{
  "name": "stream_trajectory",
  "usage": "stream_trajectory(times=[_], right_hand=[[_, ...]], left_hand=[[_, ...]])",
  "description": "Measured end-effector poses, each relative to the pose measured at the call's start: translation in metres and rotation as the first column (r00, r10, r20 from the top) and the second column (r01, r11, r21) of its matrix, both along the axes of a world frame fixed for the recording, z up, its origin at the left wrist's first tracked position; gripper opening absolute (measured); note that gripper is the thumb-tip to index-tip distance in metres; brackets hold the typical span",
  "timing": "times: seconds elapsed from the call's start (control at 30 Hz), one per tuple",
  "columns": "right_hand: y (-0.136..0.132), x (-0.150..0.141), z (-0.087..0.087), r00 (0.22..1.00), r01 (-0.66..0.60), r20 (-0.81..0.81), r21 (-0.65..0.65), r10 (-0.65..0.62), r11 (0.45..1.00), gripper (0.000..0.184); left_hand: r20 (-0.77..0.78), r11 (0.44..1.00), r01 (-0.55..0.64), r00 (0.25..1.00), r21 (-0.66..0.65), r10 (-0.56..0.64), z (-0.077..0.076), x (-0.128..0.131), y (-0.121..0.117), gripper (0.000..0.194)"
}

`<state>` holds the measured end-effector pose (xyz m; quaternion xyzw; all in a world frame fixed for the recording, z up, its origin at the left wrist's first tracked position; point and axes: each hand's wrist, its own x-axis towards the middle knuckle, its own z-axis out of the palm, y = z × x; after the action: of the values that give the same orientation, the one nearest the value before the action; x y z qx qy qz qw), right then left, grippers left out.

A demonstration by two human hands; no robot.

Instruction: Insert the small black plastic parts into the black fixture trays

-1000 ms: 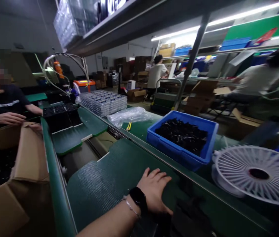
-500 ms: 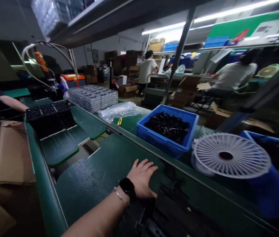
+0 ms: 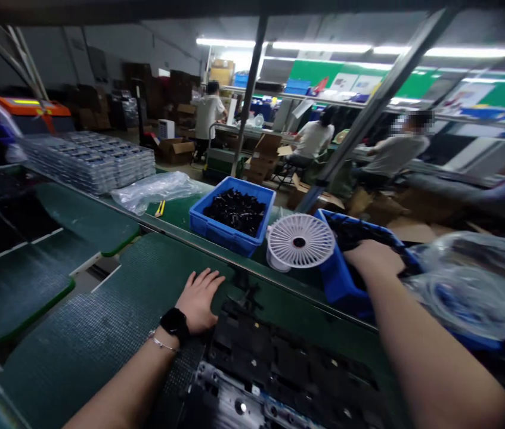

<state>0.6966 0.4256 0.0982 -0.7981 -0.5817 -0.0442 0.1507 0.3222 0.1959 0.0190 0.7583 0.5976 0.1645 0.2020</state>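
My left hand (image 3: 198,300) lies flat on the green mat (image 3: 145,268) with its fingers spread; a dark watch and a bracelet circle the wrist. Its thumb is beside a row of black panel-like parts (image 3: 288,363), which has a silvery section along the near edge. My right hand (image 3: 376,260) reaches into the right blue bin (image 3: 339,280), which holds dark pieces (image 3: 350,231). Its fingers are out of sight there, so whether they grip anything cannot be seen. A few small black pieces (image 3: 248,292) lie on the mat just past my left hand.
Another blue bin (image 3: 223,240) full of small black pieces and a white fan (image 3: 301,241) stand beyond the metal rail. Stacked clear trays (image 3: 95,161), a plastic bag (image 3: 154,192) and a yellow-handled tool (image 3: 160,208) are at left. Clear bags (image 3: 476,298) sit at right. Several people work behind.
The view has swung to the right. My right arm now shows, with the hand in the right bin. My left hand keeps its spread pose by the black parts.
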Motion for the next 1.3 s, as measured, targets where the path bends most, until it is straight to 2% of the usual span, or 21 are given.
stream_trajectory(times=[0.1, 0.3, 0.37, 0.53, 0.63, 0.97, 1.07, 1.23, 1.3], right_hand=[[-0.001, 0.008, 0.008, 0.999, 0.045, 0.015, -0.008, -0.044, 0.999, 0.041], [0.007, 0.022, 0.045, 0.998, 0.059, -0.014, 0.045, -0.059, 0.997, 0.059], [0.007, 0.024, 0.047, 0.999, 0.048, -0.026, 0.036, -0.047, 0.998, 0.062], [0.0, 0.024, 0.027, 0.996, 0.03, -0.082, 0.006, -0.029, 1.0, 0.069], [-0.004, 0.027, 0.025, 0.992, 0.039, -0.119, 0.04, -0.034, 0.998, 0.068], [-0.011, 0.029, 0.073, 0.988, -0.011, -0.152, 0.154, 0.035, 0.988, 0.07], [-0.016, 0.022, 0.07, 0.988, -0.026, -0.146, 0.139, 0.046, 0.99, 0.071], [-0.025, 0.015, 0.049, 0.981, -0.024, -0.189, 0.091, 0.041, 0.996, 0.065], [-0.03, 0.014, 0.049, 0.975, -0.027, -0.218, 0.111, 0.051, 0.993, 0.066]], left_hand=[[-0.02, 1.0, 0.003, 1.0, -0.003, -0.003, -0.002, 0.0, 0.0, 0.074], [-0.051, 1.0, 0.006, 0.999, 0.014, -0.006, -0.006, 0.0, 0.001, 0.07], [-0.053, 1.0, 0.01, 0.999, 0.015, -0.009, -0.006, 0.0, 0.001, 0.069], [-0.068, 1.0, 0.0, 0.998, 0.014, 0.001, -0.006, 0.001, 0.001, 0.066], [-0.075, 1.0, 0.001, 0.997, 0.023, 0.001, -0.007, 0.001, 0.001, 0.064], [-0.103, 0.999, 0.008, 0.995, 0.05, -0.003, -0.012, -0.001, 0.0, 0.061], [-0.106, 0.998, 0.01, 0.994, 0.056, -0.004, -0.014, -0.001, 0.001, 0.061], [-0.104, 0.999, 0.007, 0.995, 0.054, -0.001, -0.012, 0.0, 0.0, 0.061], [-0.1, 0.999, 0.002, 0.995, 0.045, 0.002, -0.011, 0.0, -0.001, 0.062]])
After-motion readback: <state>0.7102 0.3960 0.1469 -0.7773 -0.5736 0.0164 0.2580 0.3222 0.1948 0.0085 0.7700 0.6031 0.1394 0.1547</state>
